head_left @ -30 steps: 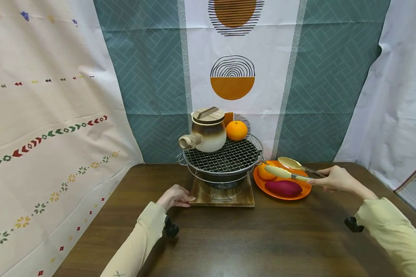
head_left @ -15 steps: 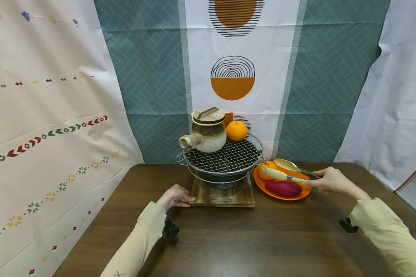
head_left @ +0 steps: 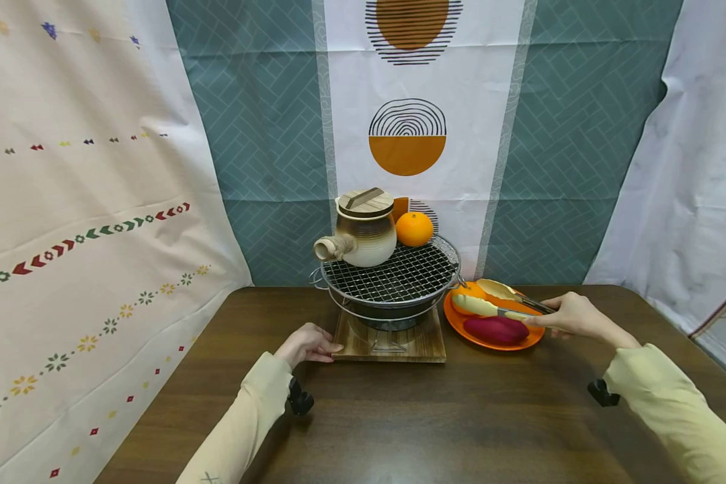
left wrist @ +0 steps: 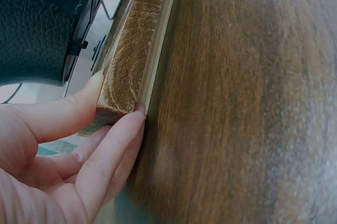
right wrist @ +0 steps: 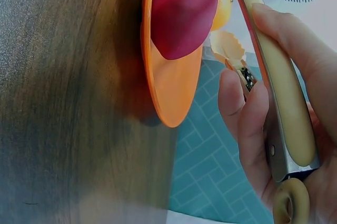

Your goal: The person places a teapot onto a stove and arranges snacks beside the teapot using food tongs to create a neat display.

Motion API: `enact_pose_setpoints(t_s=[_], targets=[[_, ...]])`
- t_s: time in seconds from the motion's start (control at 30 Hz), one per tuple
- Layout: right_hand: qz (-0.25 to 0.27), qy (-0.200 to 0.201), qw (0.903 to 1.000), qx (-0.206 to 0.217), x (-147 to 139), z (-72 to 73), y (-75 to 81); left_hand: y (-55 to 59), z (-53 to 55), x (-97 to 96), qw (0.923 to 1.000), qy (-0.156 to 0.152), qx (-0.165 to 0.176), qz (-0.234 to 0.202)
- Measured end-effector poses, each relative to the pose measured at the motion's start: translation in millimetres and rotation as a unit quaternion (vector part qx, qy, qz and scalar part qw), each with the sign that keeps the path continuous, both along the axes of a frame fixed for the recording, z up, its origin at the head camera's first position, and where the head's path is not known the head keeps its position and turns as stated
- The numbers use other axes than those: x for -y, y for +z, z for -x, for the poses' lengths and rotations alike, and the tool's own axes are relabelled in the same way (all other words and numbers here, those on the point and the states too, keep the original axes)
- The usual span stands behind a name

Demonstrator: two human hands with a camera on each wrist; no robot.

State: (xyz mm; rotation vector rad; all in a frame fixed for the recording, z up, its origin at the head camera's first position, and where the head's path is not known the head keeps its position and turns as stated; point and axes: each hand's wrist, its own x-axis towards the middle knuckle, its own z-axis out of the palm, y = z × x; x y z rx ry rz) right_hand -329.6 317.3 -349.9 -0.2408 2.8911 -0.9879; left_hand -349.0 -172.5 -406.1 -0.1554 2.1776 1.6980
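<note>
My left hand (head_left: 307, 344) pinches the front left corner of a square wooden board (head_left: 351, 347), thumb on top and fingers below in the left wrist view. In my right hand (head_left: 575, 317) is a pair of tongs (right wrist: 287, 98) with cream tips, the jaws spread apart. Those tips reach over an orange plate (head_left: 517, 346), one on either side of an orange (head_left: 467, 290). Beside that orange lies a purple sweet potato (head_left: 496, 330). On the board stands a round grill (head_left: 399, 286) bearing a lidded clay pot (head_left: 372, 249) and a second orange (head_left: 414, 229).
Everything stands on a brown wooden table (head_left: 460, 417). Patterned cloths hang behind, with a green and white one (head_left: 266, 134) close to the table's back edge. A wire loop of the grill juts out near the plate's left rim.
My right hand has moved left and slightly down, bringing the tongs' tips from the right to around the orange on the plate. My left hand stays at the board's corner.
</note>
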Motion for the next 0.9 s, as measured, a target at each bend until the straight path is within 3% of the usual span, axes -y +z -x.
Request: enact_pose_setpoints(t_s=[0.9], targets=[[-0.025,0.003,0.9997,-0.001,9.8,7.7,0.2,-0.9,0.7,0.6,1.0000,-0.002,0.005,-0.008]])
